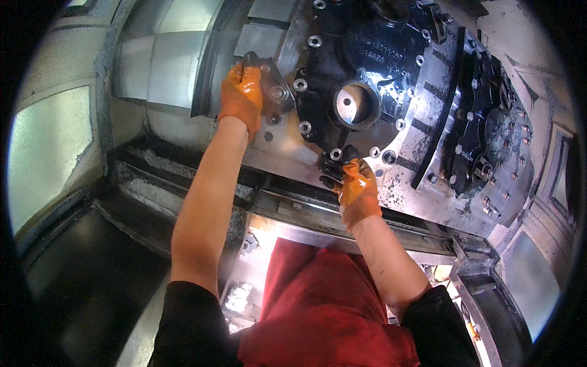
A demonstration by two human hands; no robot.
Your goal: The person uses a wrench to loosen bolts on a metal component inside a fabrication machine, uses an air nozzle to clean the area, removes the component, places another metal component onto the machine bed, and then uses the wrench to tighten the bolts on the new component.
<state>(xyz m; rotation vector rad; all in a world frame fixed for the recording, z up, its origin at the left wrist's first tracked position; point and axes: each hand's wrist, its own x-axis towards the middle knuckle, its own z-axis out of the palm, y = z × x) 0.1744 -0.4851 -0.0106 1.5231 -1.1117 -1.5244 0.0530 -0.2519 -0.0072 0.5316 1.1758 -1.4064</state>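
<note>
Both my hands wear orange gloves with darkened fingertips. My left hand [241, 92] is closed, its fingers curled beside a metal bracket [278, 92] with a round bolt hole, left of a glossy black cast cover [324, 70]. Whatever lies inside that fist is hidden. At the cover's lower rim is my right hand [358, 186], its fingers bent in toward the metal. Its dark fingertips blend into the black parts there, so I cannot make out what they grip. Bolt bosses ring the cover, and a large round bore [356, 105] opens in its lower middle.
A second black casting [474, 137] is mounted on the right side of the metal fixture plate [403, 177]. Below the plate runs a dark rail [293, 199]. Overlapping metal panels [174, 67] stand at upper left. A red apron [318, 300] covers my front.
</note>
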